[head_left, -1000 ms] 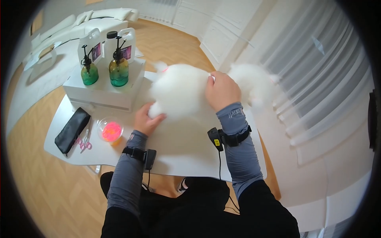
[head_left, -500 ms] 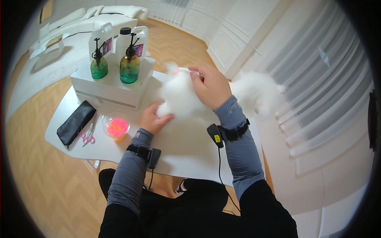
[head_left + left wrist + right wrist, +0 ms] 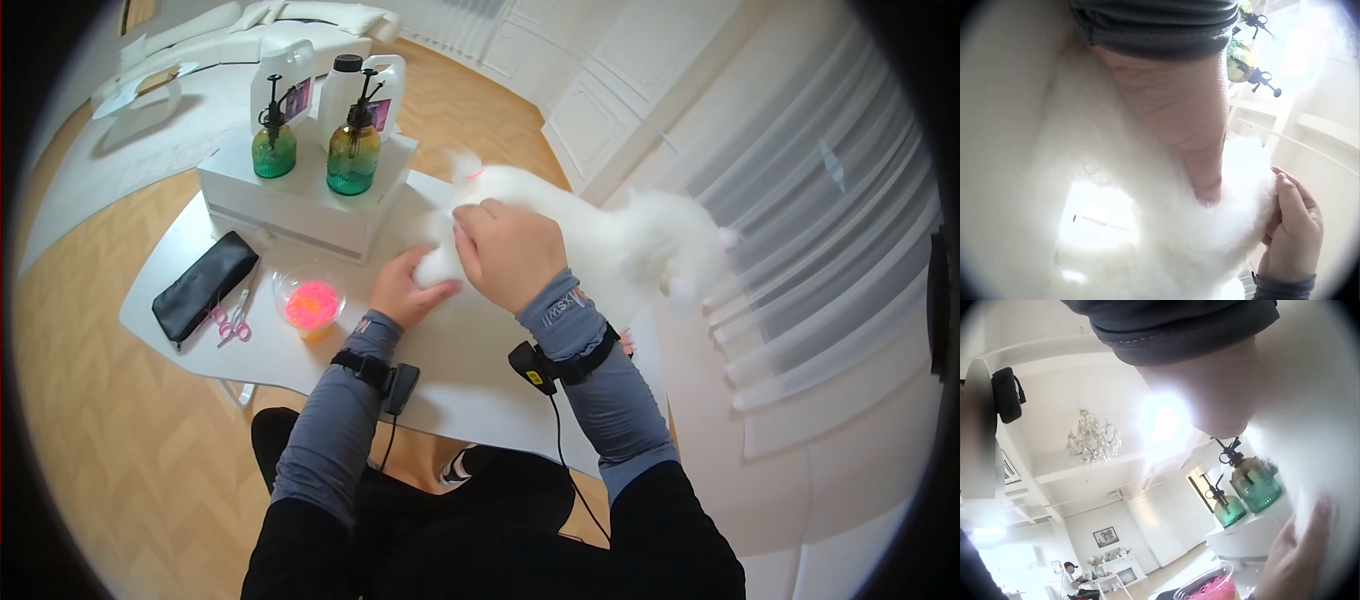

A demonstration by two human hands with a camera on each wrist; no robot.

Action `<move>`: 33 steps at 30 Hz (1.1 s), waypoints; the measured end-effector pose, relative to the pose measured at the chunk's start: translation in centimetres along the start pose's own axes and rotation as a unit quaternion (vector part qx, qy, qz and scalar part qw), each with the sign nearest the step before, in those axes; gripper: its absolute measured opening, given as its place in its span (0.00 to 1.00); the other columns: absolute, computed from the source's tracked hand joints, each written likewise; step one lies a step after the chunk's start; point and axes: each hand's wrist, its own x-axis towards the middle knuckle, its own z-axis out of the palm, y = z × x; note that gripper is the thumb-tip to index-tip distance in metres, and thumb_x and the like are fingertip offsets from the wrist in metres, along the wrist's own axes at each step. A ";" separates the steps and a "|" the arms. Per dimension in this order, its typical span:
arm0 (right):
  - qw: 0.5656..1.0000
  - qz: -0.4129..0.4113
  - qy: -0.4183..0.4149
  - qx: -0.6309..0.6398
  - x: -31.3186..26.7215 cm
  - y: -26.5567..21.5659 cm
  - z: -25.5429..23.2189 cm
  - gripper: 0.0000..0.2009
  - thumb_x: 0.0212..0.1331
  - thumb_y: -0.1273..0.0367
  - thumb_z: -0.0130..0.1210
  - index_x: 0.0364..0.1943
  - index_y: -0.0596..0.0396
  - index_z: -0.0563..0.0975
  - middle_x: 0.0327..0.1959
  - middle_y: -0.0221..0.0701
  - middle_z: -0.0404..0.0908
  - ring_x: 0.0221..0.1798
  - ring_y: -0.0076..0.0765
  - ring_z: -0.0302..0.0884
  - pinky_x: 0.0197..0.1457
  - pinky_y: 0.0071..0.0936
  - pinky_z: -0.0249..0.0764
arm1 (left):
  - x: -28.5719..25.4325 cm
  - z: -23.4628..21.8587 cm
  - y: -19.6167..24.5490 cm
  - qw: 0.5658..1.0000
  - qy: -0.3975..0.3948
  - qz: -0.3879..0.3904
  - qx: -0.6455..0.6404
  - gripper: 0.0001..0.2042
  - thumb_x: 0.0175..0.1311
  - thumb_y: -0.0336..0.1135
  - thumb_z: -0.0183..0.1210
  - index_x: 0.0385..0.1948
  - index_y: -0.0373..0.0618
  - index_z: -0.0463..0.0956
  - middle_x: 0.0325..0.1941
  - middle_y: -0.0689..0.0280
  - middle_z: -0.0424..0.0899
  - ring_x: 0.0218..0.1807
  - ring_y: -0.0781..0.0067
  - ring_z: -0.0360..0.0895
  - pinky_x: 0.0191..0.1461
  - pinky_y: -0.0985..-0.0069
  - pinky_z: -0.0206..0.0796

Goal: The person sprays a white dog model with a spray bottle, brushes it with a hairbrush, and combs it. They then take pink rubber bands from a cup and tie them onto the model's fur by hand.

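A white fluffy dog (image 3: 610,225) stands across the table, a pink band round a tuft at its left end. My left hand (image 3: 405,288) holds a rounded, furry part low on that end, apparently a leg, between thumb and fingers. In the left wrist view its thumb sinks into the fur (image 3: 1147,237). Close beside it, my right hand (image 3: 510,250) is curled with its fingertips at the fur. Seen from the left wrist, the right hand (image 3: 1294,231) brings thumb and fingers together at the coat's edge. The slim white tool it held earlier is hidden now.
A clear tub (image 3: 312,300) of pink and orange bands, pink-handled scissors (image 3: 236,325) and a black zip pouch (image 3: 205,287) lie left. Behind, a white box (image 3: 300,215) carries green-and-amber spray bottles (image 3: 354,160) and white jugs. A pink bristly item (image 3: 627,343) shows beside my right forearm.
My right hand has moved left and down the coat, from the back past the banded tuft to beside my left hand. The left hand keeps its hold. The whole view has shifted.
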 end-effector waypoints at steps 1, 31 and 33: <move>1.000 -0.002 0.000 0.003 0.0 -0.2 0.0 0.08 0.65 0.65 0.61 0.45 0.46 0.85 0.31 0.30 0.83 0.33 0.45 0.84 0.35 0.38 0.79 | 0.1 -0.1 0.2 1.000 -0.009 -0.002 0.002 0.32 0.51 0.51 0.79 0.53 0.36 0.82 0.48 0.50 0.89 0.49 0.53 0.87 0.56 0.65 0.77; 0.993 0.022 -0.034 -0.107 4.5 -0.5 1.6 0.06 0.62 0.63 0.61 0.33 0.48 0.85 0.32 0.31 0.83 0.35 0.44 0.85 0.38 0.40 0.79 | 0.1 0.6 -1.4 0.992 0.082 0.027 -0.094 0.16 0.78 0.43 0.56 0.44 0.36 0.81 0.33 0.60 0.80 0.36 0.68 0.75 0.42 0.71 0.68; 0.991 0.027 -0.053 -0.123 4.3 -0.5 2.1 0.07 0.62 0.64 0.61 0.31 0.49 0.84 0.31 0.32 0.82 0.35 0.44 0.85 0.38 0.41 0.79 | 0.2 0.7 -1.6 0.990 0.093 0.030 -0.101 0.17 0.79 0.44 0.54 0.43 0.36 0.81 0.32 0.60 0.79 0.35 0.68 0.75 0.42 0.70 0.68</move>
